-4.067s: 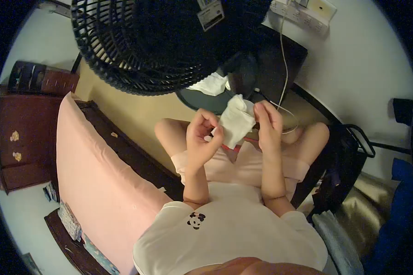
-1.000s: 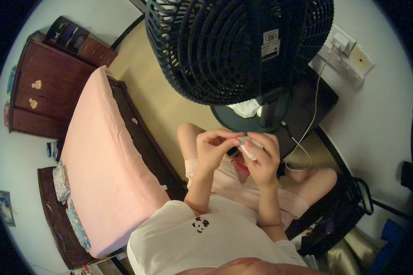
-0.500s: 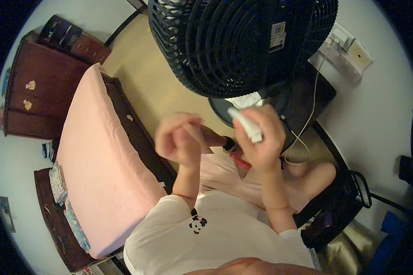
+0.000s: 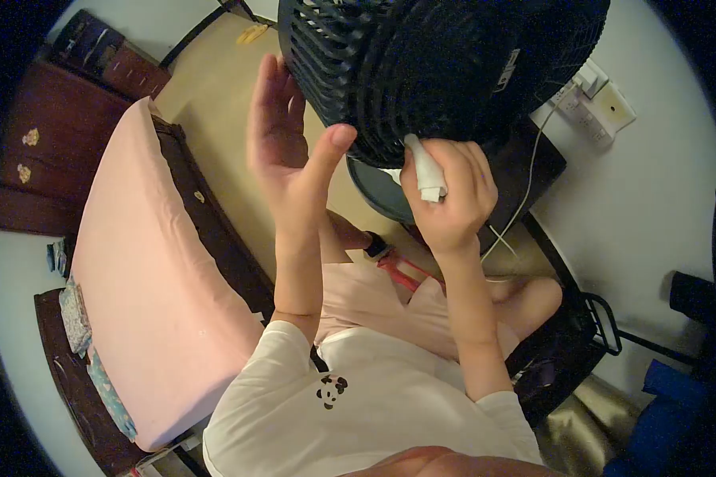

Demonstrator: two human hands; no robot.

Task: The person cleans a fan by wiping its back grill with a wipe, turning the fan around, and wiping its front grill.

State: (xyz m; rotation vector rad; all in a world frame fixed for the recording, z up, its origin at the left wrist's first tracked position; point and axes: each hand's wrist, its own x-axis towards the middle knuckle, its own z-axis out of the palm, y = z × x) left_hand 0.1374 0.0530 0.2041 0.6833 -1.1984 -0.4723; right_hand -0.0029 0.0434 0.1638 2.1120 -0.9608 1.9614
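Observation:
A black fan (image 4: 453, 71) fills the top centre of the head view, its ribbed rear housing facing me. My left hand (image 4: 290, 135) is at the left edge of the fan, thumb spread away from the fingers, with nothing in its palm; whether the fingertips touch the housing is unclear. Pressed in my right hand (image 4: 457, 191) is a folded white cloth (image 4: 429, 176). The cloth's upper end meets the lower edge of the fan housing. Behind that hand is the fan's round dark base (image 4: 374, 188), with a bit of white material on it.
A bed with a pink sheet (image 4: 151, 294) lies at the left, beside a dark wooden cabinet (image 4: 56, 151). A white cable (image 4: 531, 175) runs from the wall sockets (image 4: 593, 111) down at the right. Red straps (image 4: 402, 274) lie by my legs.
Both hands have moved up to the fan, and the left has opened out. The folded cloth has gone up with my right hand. The fan's housing appears tilted differently, its label seen more edge-on.

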